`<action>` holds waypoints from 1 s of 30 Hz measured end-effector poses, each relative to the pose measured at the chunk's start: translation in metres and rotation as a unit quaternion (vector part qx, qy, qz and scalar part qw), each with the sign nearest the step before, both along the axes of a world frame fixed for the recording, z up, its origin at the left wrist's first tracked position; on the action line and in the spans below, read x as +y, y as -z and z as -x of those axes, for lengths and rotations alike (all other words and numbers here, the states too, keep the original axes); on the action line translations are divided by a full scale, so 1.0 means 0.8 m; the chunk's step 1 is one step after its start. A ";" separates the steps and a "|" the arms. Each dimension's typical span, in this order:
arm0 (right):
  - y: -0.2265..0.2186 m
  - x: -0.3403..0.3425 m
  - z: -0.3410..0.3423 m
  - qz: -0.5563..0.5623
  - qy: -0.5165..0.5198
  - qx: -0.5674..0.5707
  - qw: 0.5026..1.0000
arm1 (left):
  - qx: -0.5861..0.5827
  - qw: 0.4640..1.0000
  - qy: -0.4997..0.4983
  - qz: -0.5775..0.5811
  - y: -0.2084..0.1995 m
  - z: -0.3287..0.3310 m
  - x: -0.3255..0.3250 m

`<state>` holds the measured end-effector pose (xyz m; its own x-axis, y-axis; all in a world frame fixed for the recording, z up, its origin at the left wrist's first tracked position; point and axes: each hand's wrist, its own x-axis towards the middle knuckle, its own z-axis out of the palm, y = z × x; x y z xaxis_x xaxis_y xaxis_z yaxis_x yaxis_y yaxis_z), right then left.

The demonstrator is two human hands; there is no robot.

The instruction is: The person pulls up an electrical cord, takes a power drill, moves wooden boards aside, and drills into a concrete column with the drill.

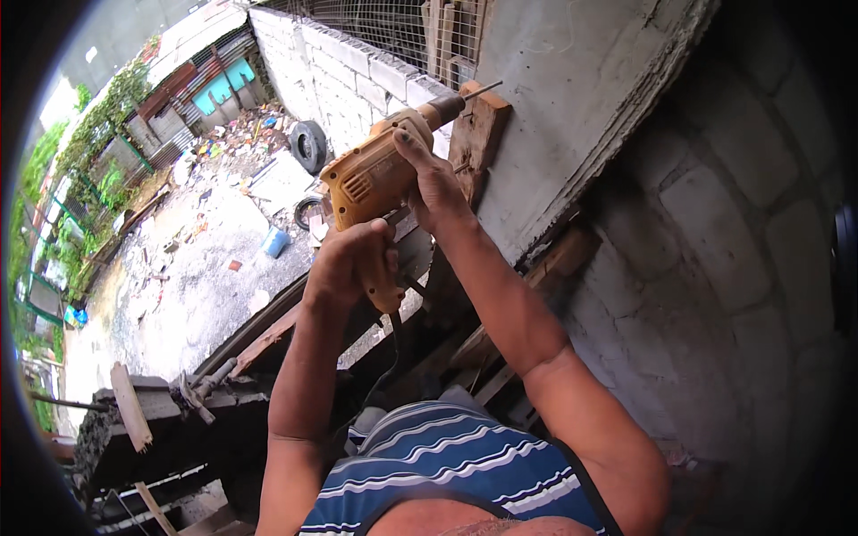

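A yellow-brown power drill [366,179] is held up in front of me, its chuck and thin bit [483,90] pointing up and to the right. My left hand [350,263] is wrapped round its handle, from whose base a dark cord hangs down. Higher up, my right hand [433,183] grips the drill's body from the right, thumb on the casing behind the chuck. In the picture the bit crosses the upper end of a short wooden block [481,134] beside a grey wall panel [572,107]. I cannot tell whether its tip touches anything.
On the left a concrete ledge [147,406] carries a hammer [201,389] and a broken wood piece [130,406]. Below lies a littered yard with tires [308,147] and a blue bucket [275,241]. A white block wall [357,71] runs behind; grey blocks [715,223] rise at right.
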<state>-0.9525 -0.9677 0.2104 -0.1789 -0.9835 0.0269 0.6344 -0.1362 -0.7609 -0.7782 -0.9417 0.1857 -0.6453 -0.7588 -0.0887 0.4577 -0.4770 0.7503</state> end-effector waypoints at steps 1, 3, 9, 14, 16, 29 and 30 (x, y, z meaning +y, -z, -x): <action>-0.002 -0.006 0.000 -0.015 0.009 0.014 1.000 | 0.009 1.000 -0.010 -0.002 -0.004 0.001 -0.006; -0.006 -0.021 -0.003 -0.032 0.022 0.016 0.999 | 0.003 1.000 0.015 0.013 -0.007 -0.004 -0.027; 0.009 -0.069 0.010 -0.034 -0.001 0.023 0.999 | 0.046 0.998 0.046 -0.006 -0.012 -0.001 -0.065; 0.022 -0.087 0.011 -0.050 0.032 0.015 0.998 | 0.037 0.997 0.062 -0.033 -0.004 -0.001 -0.089; 0.028 -0.094 0.012 -0.051 0.033 0.010 0.998 | 0.040 0.996 0.067 -0.033 0.004 0.001 -0.096; 0.031 -0.093 0.015 -0.061 0.035 0.026 0.997 | 0.062 0.994 0.065 -0.061 0.015 0.004 -0.095; 0.029 -0.091 0.014 -0.063 0.036 0.032 0.997 | 0.066 0.994 0.060 -0.066 0.015 0.005 -0.093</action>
